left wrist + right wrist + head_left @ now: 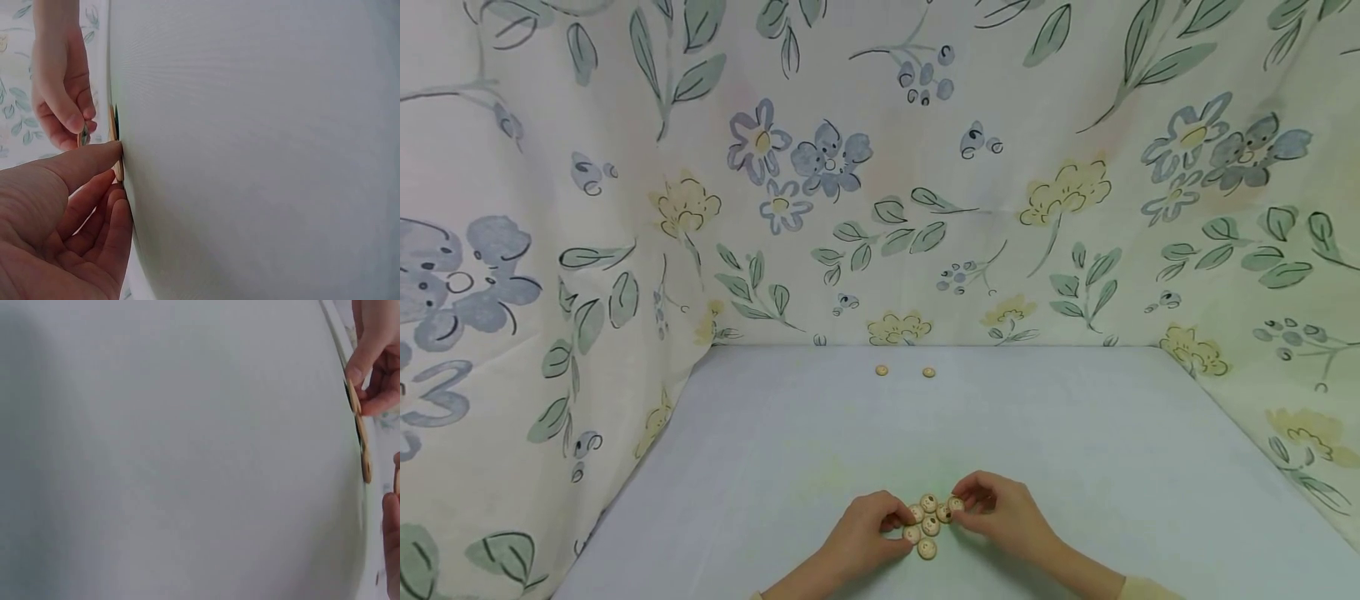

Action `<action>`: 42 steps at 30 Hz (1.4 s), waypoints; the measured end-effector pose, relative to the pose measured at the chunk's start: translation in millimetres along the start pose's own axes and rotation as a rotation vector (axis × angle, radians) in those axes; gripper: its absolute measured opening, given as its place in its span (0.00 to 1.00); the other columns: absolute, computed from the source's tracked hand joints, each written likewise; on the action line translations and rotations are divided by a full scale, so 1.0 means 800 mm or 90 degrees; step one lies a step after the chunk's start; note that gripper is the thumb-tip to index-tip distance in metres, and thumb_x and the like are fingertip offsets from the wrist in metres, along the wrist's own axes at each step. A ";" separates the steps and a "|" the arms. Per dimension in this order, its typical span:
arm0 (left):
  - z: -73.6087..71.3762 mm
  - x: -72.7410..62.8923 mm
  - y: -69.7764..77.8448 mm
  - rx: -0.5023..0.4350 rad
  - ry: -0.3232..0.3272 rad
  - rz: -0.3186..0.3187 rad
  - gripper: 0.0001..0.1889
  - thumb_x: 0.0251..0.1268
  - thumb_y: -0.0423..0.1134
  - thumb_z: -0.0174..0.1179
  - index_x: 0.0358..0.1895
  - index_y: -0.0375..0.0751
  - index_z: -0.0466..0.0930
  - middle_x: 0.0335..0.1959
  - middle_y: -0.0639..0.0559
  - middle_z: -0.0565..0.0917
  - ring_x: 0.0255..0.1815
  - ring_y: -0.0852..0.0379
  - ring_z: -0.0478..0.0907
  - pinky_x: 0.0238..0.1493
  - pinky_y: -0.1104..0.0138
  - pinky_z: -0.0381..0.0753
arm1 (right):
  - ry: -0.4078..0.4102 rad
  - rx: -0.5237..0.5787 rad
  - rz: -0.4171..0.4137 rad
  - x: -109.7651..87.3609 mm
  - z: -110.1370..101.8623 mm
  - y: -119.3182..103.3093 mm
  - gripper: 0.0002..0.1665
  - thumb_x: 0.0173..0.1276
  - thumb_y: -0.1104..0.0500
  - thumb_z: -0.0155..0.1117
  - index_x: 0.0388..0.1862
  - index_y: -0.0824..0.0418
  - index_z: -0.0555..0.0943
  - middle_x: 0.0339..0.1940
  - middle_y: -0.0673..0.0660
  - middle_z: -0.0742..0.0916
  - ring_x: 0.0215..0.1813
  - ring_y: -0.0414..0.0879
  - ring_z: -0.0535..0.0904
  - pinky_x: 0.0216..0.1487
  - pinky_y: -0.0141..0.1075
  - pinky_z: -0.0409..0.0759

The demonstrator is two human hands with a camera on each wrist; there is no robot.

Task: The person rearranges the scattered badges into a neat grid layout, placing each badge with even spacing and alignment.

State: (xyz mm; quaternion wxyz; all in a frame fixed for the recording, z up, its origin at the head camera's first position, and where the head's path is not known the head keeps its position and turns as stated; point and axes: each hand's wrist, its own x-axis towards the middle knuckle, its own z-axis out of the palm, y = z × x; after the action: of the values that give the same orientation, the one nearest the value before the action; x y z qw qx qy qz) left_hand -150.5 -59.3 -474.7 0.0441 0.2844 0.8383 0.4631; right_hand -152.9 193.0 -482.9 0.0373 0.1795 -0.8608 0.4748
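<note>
Several small round wooden discs with dark printed marks lie clustered on the table, one of them a disc (927,549) at the near end. My left hand (868,533) is at the cluster's left side, its thumb and forefinger pinching the edges of two neighbouring discs (912,534). My right hand (1003,515) pinches a single wooden disc (956,503) between thumb and fingertips at the cluster's right. In the left wrist view that held disc (83,135) is raised off the table. Edge-on, the clustered discs (366,464) show flat on the surface in the right wrist view.
Two more wooden discs, a left one (882,370) and a right one (928,372), lie apart near the back of the white table (775,450). A flower-patterned cloth (880,275) hangs behind the table and along both sides.
</note>
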 end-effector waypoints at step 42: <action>0.000 -0.001 0.003 -0.020 -0.009 -0.023 0.09 0.50 0.28 0.71 0.35 0.42 0.84 0.32 0.61 0.79 0.34 0.69 0.73 0.38 0.73 0.78 | 0.097 -0.089 0.096 0.126 -0.057 0.075 0.13 0.57 0.64 0.74 0.41 0.62 0.83 0.32 0.52 0.84 0.35 0.44 0.79 0.34 0.30 0.78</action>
State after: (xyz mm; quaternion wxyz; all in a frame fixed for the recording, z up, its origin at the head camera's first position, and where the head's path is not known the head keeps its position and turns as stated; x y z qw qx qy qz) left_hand -149.1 -59.0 -472.7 0.0630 0.2720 0.8354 0.4734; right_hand -272.3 232.7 -482.9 0.0794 0.0742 -0.8976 0.4273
